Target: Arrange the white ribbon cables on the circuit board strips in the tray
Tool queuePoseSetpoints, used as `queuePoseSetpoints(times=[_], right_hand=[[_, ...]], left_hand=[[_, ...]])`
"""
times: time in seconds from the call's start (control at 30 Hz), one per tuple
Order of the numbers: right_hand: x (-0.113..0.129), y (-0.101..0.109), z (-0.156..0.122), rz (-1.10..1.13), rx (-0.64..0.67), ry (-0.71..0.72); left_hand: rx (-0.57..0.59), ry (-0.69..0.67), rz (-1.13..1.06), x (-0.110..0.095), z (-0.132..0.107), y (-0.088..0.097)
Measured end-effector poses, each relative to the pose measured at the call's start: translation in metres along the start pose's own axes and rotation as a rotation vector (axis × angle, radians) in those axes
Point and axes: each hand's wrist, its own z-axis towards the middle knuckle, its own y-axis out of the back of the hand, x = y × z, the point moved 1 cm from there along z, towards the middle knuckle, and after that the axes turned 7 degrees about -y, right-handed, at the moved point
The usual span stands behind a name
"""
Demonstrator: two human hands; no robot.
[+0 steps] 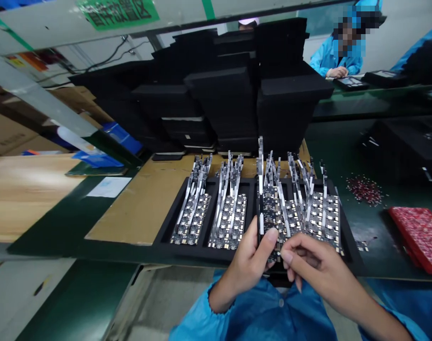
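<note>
My left hand (251,258) grips a circuit board panel (272,208) by its lower end, thumb on its face, and tilts it up over a black foam tray (194,250). Long narrow strips with light sections stand up from the panel's far end. At the panel's lower right corner, my right hand (310,260) has its thumb and index finger pinched together; whatever is between them is too small to name. Several similar board panels (228,222) lie in the tray's compartments, some partly hidden behind my hands.
Tall stacks of black foam trays (219,90) stand behind, on cardboard (127,208). To the right are a scattered pile of tiny red and white pieces (365,189) and a red patterned bag (418,237). A co-worker in blue (356,59) sits across.
</note>
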Motion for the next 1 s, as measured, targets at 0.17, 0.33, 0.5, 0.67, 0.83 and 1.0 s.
queuePoseSetpoints(times=[0.17,0.33,0.5,0.67,0.83,1.0], right_hand=[[0.005,0.0003,-0.0008,-0.017,-0.021,-0.012],[0.0061,0.0014,-0.0006,-0.016,-0.011,-0.024],[0.004,0.0008,0.0009,-0.024,-0.004,-0.026],[0.0059,-0.0013,0.0021,-0.027,-0.021,-0.024],[0.0074,-0.0027,0.0011,-0.047,-0.028,-0.045],[0.0053,-0.0026,0.0007,-0.035,-0.015,-0.041]], left_hand=[[0.035,-0.021,0.013,-0.0057,0.0023,-0.0015],[0.032,-0.005,0.018,-0.0055,0.0034,-0.0039],[0.01,0.009,0.009,-0.0019,0.0027,-0.0031],[-0.004,0.012,0.03,-0.0024,0.0023,-0.0036],[0.002,0.009,0.03,-0.0038,0.0026,-0.0031],[0.0,0.013,0.007,-0.0025,0.0023,-0.0035]])
